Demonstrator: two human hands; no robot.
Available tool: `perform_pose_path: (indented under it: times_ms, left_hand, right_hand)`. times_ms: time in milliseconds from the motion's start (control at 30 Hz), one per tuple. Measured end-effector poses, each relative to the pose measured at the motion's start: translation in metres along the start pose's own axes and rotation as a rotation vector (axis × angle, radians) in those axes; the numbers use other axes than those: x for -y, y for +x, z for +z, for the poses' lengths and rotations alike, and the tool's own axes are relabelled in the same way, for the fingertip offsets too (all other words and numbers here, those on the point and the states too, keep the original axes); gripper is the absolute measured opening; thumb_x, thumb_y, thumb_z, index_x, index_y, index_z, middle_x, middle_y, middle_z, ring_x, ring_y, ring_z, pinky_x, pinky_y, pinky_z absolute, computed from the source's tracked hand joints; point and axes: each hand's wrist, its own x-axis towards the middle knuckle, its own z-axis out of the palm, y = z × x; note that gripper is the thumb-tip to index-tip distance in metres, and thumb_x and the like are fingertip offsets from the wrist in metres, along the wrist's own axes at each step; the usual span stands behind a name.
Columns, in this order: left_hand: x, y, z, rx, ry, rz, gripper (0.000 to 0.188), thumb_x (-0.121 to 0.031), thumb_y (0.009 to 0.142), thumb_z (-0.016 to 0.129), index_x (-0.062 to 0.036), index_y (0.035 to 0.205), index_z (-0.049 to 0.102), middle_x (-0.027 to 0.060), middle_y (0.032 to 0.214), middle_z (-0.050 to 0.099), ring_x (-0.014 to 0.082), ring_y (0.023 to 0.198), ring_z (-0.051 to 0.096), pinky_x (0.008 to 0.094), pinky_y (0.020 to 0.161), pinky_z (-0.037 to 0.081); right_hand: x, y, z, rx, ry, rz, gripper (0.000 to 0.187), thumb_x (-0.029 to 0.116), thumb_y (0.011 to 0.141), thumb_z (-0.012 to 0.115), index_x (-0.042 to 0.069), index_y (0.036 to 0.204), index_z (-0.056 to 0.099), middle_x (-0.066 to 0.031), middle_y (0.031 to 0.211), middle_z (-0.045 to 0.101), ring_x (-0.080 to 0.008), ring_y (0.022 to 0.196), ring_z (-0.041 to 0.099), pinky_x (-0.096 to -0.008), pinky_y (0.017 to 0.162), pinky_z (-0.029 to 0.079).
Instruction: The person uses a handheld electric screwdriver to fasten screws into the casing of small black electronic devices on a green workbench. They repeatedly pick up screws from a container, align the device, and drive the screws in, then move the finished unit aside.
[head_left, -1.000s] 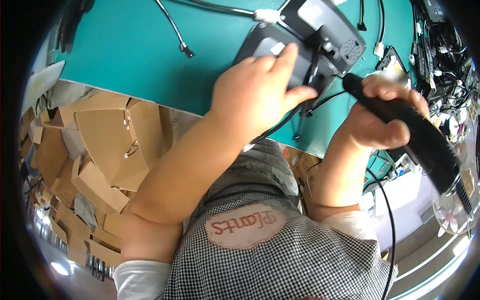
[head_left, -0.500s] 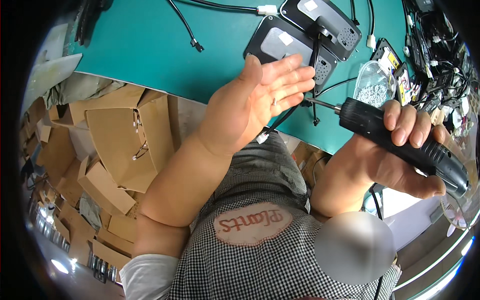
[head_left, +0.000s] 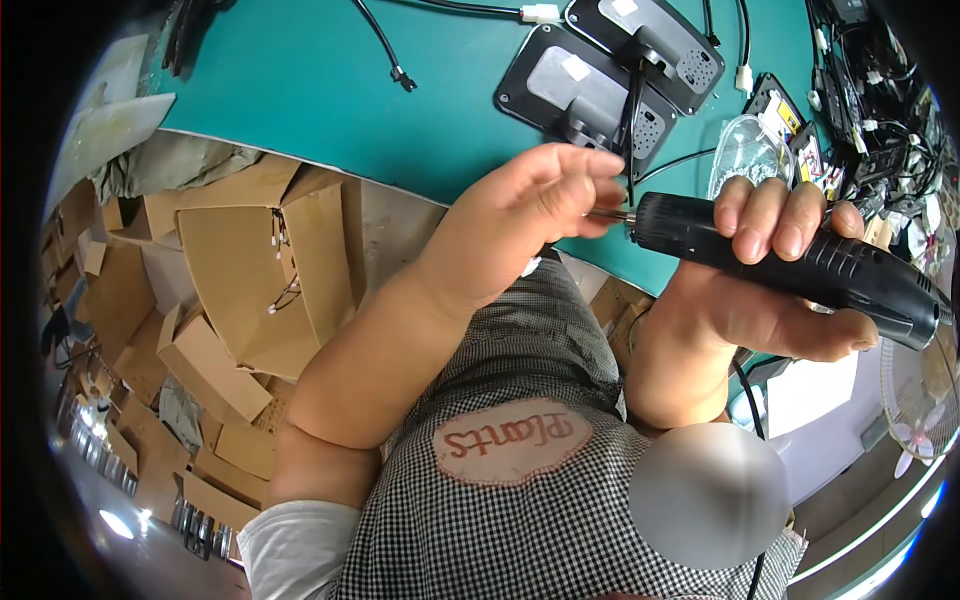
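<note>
My right hand (head_left: 775,275) is wrapped round a black electric screwdriver (head_left: 680,228), held nearly level with its bit pointing left. At the table's front edge my left hand (head_left: 515,220) curls its fingers and thumb about the tip of the thin metal bit (head_left: 612,214). Whatever is pinched there is hidden by the fingers. Just beyond, a black panel-shaped device (head_left: 555,80) with a grey plate and a stand mount lies on the table. A second, similar device (head_left: 690,65) overlaps it at the upper right. A black cable runs down from them.
A clear plastic cup (head_left: 745,150) of small screws stands behind the screwdriver. Circuit modules and tangled black cables (head_left: 880,150) crowd the right side of the green table (head_left: 300,110). An open cardboard box (head_left: 240,270) sits below at the left; a fan (head_left: 915,400) is at right.
My left hand has gone from flat and palm-up to curled about the bit's tip. The screwdriver has shifted left and turned more level in my right hand.
</note>
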Motion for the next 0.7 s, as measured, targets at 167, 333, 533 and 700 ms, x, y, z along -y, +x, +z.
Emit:
perform_pose_path:
  times_ms: [167, 333, 533, 700]
  left_hand:
    - [-0.004, -0.004, -0.009, -0.073, 0.119, -0.214, 0.018, -0.007, 0.088, 0.055, 0.0015, 0.104, 0.056, 0.0086, 0.088, 0.063, 0.0135, 0.074, 0.062, 0.0225, 0.064, 0.051]
    - [0.008, 0.001, -0.001, -0.185, 0.103, -0.086, 0.017, -0.007, 0.089, 0.053, 0.0023, 0.103, 0.057, 0.0085, 0.084, 0.063, 0.0132, 0.071, 0.062, 0.0228, 0.059, 0.051]
    - [0.008, 0.004, 0.016, -0.233, 0.108, -0.148, 0.015, -0.011, 0.091, 0.051, 0.0019, 0.097, 0.057, 0.0080, 0.079, 0.062, 0.0123, 0.064, 0.061, 0.0209, 0.051, 0.048]
    - [0.008, 0.005, 0.030, -0.176, 0.278, -0.147, 0.019, -0.015, 0.093, 0.048, 0.0013, 0.092, 0.056, 0.0073, 0.073, 0.061, 0.0113, 0.059, 0.059, 0.0196, 0.047, 0.045]
  right_hand:
    - [0.006, 0.000, -0.006, -0.036, 0.024, 0.007, 0.067, 0.060, 0.073, 0.061, 0.005, 0.110, 0.053, -0.0041, 0.081, 0.055, -0.0154, 0.063, 0.053, -0.0306, 0.060, 0.040]
    - [0.017, 0.002, -0.008, -0.072, 0.034, 0.009, 0.063, 0.058, 0.072, 0.063, 0.005, 0.107, 0.052, -0.0042, 0.080, 0.055, -0.0153, 0.064, 0.053, -0.0306, 0.062, 0.040]
    - [0.024, 0.001, -0.015, -0.063, -0.010, -0.018, 0.064, 0.056, 0.073, 0.063, 0.004, 0.108, 0.053, -0.0046, 0.081, 0.055, -0.0150, 0.065, 0.053, -0.0304, 0.062, 0.040]
    - [0.029, -0.001, -0.020, -0.090, 0.027, -0.010, 0.064, 0.054, 0.073, 0.063, 0.003, 0.109, 0.053, -0.0041, 0.079, 0.054, -0.0143, 0.063, 0.053, -0.0289, 0.061, 0.040]
